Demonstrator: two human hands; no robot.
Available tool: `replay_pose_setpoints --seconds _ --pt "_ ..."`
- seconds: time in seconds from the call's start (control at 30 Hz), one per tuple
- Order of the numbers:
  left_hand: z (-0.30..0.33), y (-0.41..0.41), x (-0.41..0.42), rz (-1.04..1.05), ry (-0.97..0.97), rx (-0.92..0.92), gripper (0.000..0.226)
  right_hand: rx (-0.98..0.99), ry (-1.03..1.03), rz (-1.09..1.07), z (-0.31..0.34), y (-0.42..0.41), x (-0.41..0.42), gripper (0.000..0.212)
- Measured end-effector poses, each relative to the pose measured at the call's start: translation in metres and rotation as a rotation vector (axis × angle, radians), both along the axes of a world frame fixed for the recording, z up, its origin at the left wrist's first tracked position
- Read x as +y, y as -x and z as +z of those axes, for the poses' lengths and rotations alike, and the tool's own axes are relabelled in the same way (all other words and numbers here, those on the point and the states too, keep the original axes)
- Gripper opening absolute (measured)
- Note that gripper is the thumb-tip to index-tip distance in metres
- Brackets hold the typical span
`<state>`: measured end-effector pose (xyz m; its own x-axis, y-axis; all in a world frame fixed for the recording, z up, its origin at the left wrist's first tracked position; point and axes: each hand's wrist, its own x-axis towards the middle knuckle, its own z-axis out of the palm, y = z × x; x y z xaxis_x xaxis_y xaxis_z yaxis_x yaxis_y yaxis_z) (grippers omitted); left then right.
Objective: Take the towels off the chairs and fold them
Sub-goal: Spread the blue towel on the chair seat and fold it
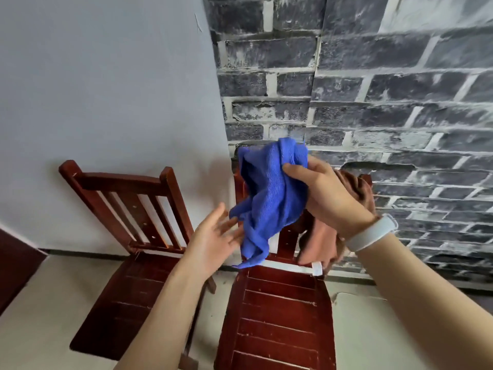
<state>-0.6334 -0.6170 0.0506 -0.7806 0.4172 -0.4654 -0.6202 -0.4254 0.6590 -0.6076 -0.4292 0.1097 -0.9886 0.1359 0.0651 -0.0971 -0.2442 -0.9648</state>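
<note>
A crumpled blue towel (269, 198) hangs in the air above the back of the right chair (277, 313). My right hand (322, 193) is shut on its upper right part. My left hand (213, 239) is open, fingers spread, just left of the towel's hanging lower end, close to it or brushing it. A pink-brown towel (320, 241) is draped over the right chair's backrest, partly hidden behind my right wrist. The left chair (125, 209) carries no towel.
Both dark red wooden chairs stand against the walls: a plain grey wall (106, 89) on the left, a brick-pattern wall (386, 89) on the right. Pale floor (40, 316) lies around them. A dark red panel (13, 265) sits at the far left edge.
</note>
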Motion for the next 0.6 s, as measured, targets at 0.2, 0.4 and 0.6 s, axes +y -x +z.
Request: replay_pose_setpoints --seconds 0.2,0.4,0.6 --pt "-0.06 -0.03 0.027 -0.253 0.199 -0.14 0.015 -0.33 -0.211 -0.047 -0.094 -0.068 0.024 0.029" --pt "-0.11 -0.066 0.026 -0.297 0.734 0.153 0.026 -0.707 -0.132 -0.053 -0.189 -0.138 0.041 0.033" --pt "-0.149 -0.085 0.006 -0.174 0.893 0.217 0.031 -0.953 -0.185 -0.175 -0.238 -0.183 0.053 0.014"
